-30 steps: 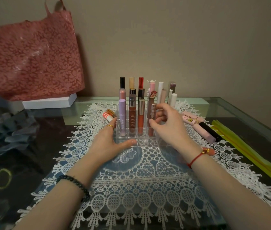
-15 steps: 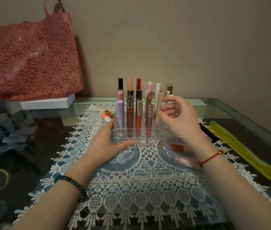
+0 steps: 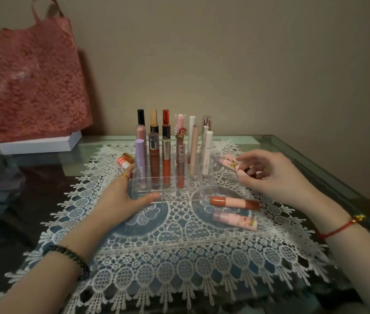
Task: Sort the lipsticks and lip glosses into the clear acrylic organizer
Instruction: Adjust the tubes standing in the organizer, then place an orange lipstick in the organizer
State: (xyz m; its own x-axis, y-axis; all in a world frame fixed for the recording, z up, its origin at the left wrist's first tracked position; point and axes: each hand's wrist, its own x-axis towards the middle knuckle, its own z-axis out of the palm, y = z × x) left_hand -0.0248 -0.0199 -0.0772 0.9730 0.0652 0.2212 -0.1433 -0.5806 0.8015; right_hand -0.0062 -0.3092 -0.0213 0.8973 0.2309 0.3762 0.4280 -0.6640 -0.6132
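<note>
Sorting moves on: right hand point(image 3: 270, 175) has swung to pink tube point(image 3: 228, 162) mid-right, grip unclear; flat left hand point(image 3: 120, 198) braces organizer point(image 3: 193, 191).

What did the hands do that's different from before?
The right hand let go of the brown gloss standing in the organizer and moved right, over the loose pink tubes. The left hand stayed against the organizer.
</note>
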